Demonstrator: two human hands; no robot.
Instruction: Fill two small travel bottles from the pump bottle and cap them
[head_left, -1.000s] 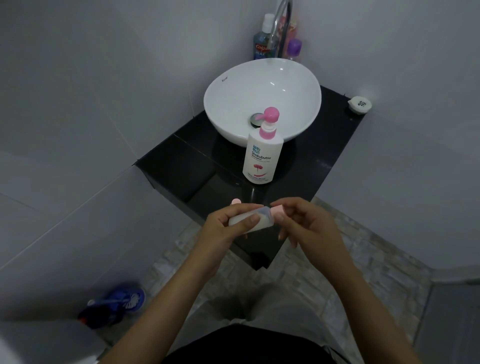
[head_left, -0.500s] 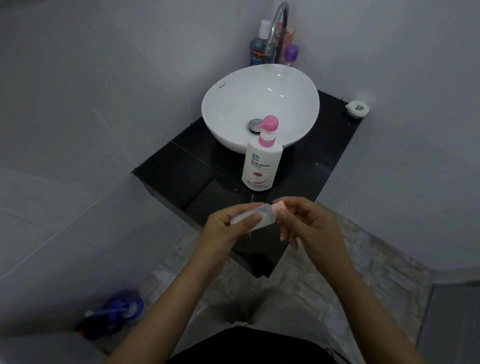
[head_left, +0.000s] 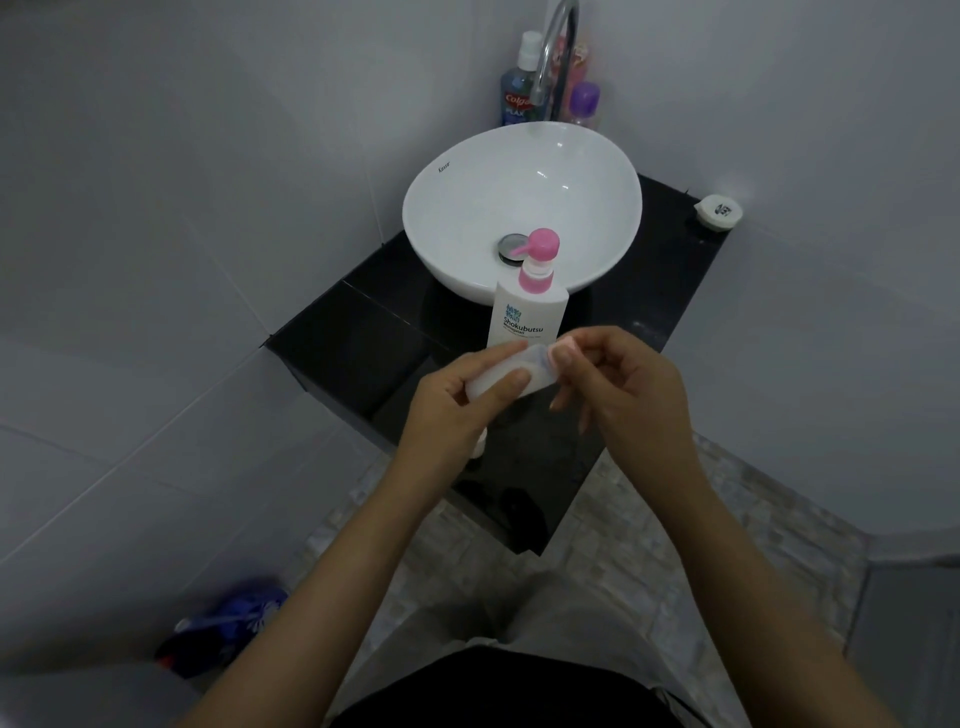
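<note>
A white pump bottle (head_left: 525, 322) with a pink pump head stands on the black counter (head_left: 363, 353) in front of the basin. My left hand (head_left: 457, 405) holds a small translucent travel bottle (head_left: 519, 371) sideways, just in front of the pump bottle's lower part. My right hand (head_left: 618, 384) pinches the bottle's pink cap (head_left: 563, 345) at its right end with thumb and fingers. A second small pale bottle (head_left: 478, 444) peeks out on the counter below my left hand, mostly hidden.
A white round basin (head_left: 441, 208) with a chrome tap (head_left: 558, 57) fills the counter's back. Several toiletry bottles (head_left: 519, 83) stand behind it. A small white round lid (head_left: 719, 210) lies at the counter's right corner. A blue object (head_left: 223, 623) lies on the stone floor at lower left.
Both hands with the travel bottle have risen toward the pump bottle and now overlap its lower part. The right fingers stay on the cap.
</note>
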